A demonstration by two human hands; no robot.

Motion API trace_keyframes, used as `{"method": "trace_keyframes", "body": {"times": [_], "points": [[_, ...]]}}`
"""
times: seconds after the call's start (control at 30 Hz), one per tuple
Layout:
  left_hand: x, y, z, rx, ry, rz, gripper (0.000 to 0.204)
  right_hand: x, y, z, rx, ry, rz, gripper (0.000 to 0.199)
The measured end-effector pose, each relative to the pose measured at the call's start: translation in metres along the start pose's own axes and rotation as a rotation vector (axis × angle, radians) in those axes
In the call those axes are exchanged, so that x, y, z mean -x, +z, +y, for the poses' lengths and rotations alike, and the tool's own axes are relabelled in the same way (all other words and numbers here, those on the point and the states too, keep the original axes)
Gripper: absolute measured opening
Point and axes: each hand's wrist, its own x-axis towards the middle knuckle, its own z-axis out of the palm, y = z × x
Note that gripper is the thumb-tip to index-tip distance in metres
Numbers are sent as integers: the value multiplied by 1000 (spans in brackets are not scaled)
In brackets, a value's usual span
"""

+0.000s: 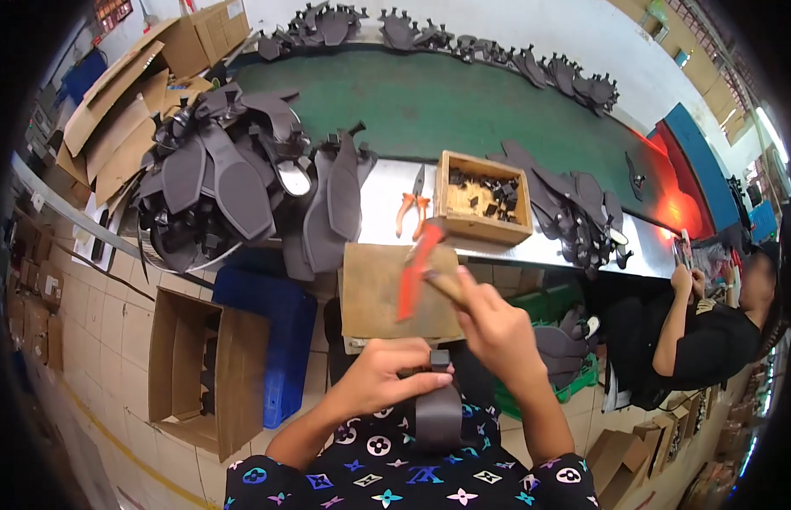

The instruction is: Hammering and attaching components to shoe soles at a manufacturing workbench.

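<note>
My right hand [499,331] is closed round the wooden handle of a hammer [412,276], whose red head is smeared by motion. The hammer hangs over a brown work board [370,297] at the bench's near edge. Close to my lap, my left hand [385,376] pinches a dark grey shoe piece [438,421] near its small black heel [441,358]. The hammer and the heel are apart. Beyond the board lie orange-handled pliers [415,204], and to their right stands a wooden box [487,228] holding small black heel pieces.
Grey shoe soles [230,183] with black heels pile up at left; more [574,212] lie right of the box. A green conveyor belt [361,98] runs behind. Cardboard box [187,378] and blue bin [285,374] stand lower left. A co-worker [710,323] sits at right.
</note>
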Motion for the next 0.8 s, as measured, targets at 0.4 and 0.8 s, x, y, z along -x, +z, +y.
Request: {"method": "trace_keyframes", "body": {"times": [0.4,0.8], "points": [[19,20,31,373,-281,-78,17,18,-6,-3,-1328,-23,-342,39],[6,36,35,475,-297,-190,31,37,-8,-22,-1641,287,-277,60]]}}
